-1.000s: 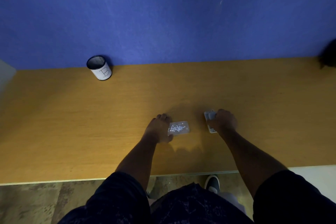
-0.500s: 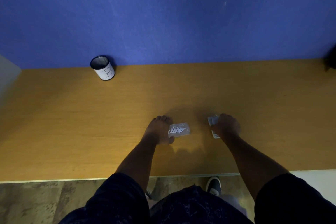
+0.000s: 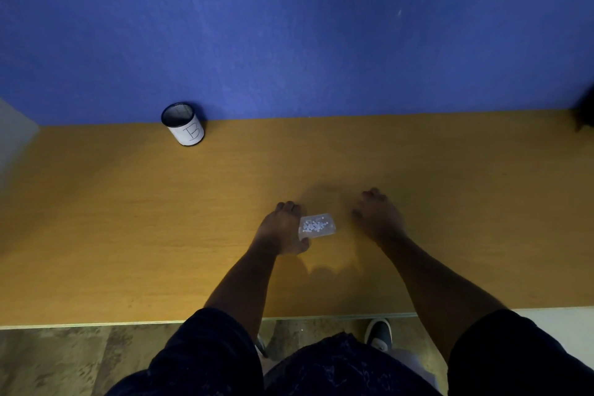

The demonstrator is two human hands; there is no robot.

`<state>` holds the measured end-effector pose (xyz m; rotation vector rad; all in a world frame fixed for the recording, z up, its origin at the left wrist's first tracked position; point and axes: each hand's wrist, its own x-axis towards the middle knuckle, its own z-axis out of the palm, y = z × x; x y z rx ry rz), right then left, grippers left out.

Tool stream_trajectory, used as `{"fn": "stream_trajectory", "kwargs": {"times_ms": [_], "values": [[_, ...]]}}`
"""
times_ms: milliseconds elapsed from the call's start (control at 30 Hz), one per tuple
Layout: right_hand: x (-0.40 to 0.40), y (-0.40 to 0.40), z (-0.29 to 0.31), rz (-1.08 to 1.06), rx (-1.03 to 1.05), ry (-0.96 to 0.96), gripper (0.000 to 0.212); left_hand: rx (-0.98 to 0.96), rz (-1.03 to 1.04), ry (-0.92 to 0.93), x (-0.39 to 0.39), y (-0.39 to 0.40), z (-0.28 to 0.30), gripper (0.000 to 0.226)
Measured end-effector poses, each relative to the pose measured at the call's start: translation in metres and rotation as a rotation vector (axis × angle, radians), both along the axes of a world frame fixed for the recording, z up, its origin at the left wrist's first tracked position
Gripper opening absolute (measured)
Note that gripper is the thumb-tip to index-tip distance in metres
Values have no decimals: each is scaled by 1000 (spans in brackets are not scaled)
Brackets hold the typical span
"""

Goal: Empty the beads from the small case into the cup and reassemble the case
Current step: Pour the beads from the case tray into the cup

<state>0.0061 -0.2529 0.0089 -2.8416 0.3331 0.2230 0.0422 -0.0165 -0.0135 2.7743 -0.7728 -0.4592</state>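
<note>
The small clear case tray (image 3: 317, 226) lies on the wooden table (image 3: 128, 219) with several white beads in it. My left hand (image 3: 283, 230) grips its left end, thumb near the front edge. My right hand (image 3: 378, 215) rests palm down on the table a short way to the right of the tray, fingers curled. The case lid is not visible; whether it lies under that hand I cannot tell. The cup (image 3: 184, 128), white with a dark rim and a drawn letter B, stands upright at the far left against the blue wall, well away from both hands.
A dark object (image 3: 584, 114) sits at the table's far right edge by the wall. A pale surface (image 3: 14, 135) borders the table on the left. The table's front edge runs just ahead of my body, with a shoe (image 3: 379, 334) on the floor below.
My right hand, which held the white lid in plain sight, has lowered flat onto the table, and the lid no longer shows. The left hand still holds the tray.
</note>
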Motion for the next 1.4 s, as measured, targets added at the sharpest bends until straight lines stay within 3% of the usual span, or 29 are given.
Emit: {"fn": "stream_trajectory", "kwargs": {"times_ms": [100,200,433,667,800,967,1133,1400], "values": [[5,20,-10,24,138,81,28,-8,1,10,2,1,0,74],[5,32,-18,8,134,180,27,10,-5,18,1,3,-2,72],[15,44,-24,-86,250,191,24,40,-37,26,-2,5,-6,73],[30,40,-28,-301,659,345,19,64,-54,-15,8,19,1,70],[44,55,-11,-340,869,285,9,61,-46,-99,23,33,10,63],[76,79,4,-391,1098,224,12,-17,16,-209,52,61,22,63],[122,118,14,-401,1171,161,21,-84,146,-285,89,99,34,71],[185,182,29,-417,1286,51,12,-260,502,-381,138,163,41,71]]}}
